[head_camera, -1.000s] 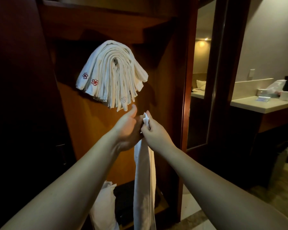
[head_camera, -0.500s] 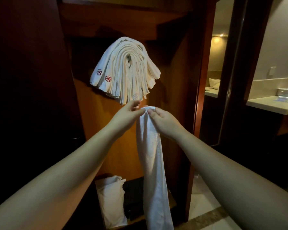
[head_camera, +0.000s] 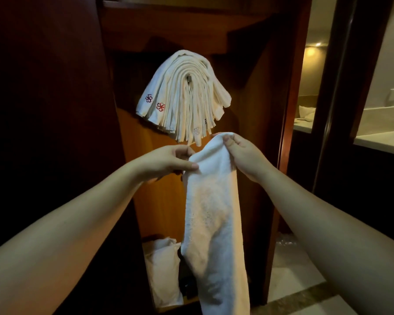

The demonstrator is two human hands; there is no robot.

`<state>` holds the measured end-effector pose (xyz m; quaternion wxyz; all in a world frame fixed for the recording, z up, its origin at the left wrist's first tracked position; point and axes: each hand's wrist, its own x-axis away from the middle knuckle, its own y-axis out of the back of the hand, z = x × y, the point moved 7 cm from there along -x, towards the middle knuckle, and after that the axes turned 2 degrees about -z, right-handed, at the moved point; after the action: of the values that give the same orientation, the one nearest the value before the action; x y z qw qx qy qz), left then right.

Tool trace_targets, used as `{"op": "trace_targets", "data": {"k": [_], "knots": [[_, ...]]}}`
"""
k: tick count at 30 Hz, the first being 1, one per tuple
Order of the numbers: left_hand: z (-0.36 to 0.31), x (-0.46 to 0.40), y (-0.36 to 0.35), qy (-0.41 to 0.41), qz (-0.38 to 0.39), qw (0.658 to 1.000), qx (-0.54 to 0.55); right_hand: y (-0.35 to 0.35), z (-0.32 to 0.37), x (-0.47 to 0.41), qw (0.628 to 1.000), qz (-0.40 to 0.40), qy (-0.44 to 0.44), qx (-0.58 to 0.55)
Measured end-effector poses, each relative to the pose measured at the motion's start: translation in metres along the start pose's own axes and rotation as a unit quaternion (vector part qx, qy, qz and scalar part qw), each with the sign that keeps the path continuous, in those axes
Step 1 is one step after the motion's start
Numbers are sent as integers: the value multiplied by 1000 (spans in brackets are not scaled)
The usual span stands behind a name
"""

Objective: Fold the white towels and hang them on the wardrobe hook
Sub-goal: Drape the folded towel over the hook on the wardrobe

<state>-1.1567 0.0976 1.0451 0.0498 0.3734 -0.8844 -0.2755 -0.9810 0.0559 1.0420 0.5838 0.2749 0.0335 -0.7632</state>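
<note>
While the long white terry towel (head_camera: 214, 212) hangs lengthwise in front of the wooden wardrobe, we hold its top edge just below the thick bundle of folded white towels (head_camera: 184, 96) already draped over the metal hook (head_camera: 188, 78). Our left hand (head_camera: 168, 162) pinches the left corner, thumb pressed on the cloth, and our right hand (head_camera: 241, 153) has its fingers (head_camera: 228, 140) curled tight on the right corner. The towel's lower end drops out of view near a white cloth bag (head_camera: 162, 269) on the wardrobe floor. To the right stands a pale surface (head_camera: 380, 142) in the next room. We judge the hook nearly full: pushing another layer on could dislodge the outer towels. A loose pinch could also let the fold slip open.
</note>
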Motion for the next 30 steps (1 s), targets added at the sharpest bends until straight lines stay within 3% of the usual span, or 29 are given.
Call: {"op": "trace_targets", "data": {"k": [3, 7, 12, 18, 22, 25, 28, 30], "knots": [[-6, 3, 3, -12, 14, 997, 81, 0, -3, -3, 1000, -7, -2, -13], [-6, 5, -8, 24, 32, 999, 8, -2, -8, -7, 1000, -6, 1, -21], [-4, 3, -2, 39, -99, 993, -42, -3, -7, -8, 999, -28, 7, -37], [-1, 4, -20, 21, -14, 996, -81, -9, -7, -11, 998, -35, 16, -59], [-7, 9, -9, -23, -42, 998, -34, -2, -11, -15, 997, -43, 9, -61], [-6, 17, 2, 14, -31, 984, -175, 6, -16, -19, 997, -41, -1, -68], [-9, 24, 18, 30, -32, 915, -402, 14, -19, -20, 996, -51, -15, -71], [-10, 26, 37, 29, -49, 871, -487, 14, -22, -18, 998, -37, -19, -37]]}}
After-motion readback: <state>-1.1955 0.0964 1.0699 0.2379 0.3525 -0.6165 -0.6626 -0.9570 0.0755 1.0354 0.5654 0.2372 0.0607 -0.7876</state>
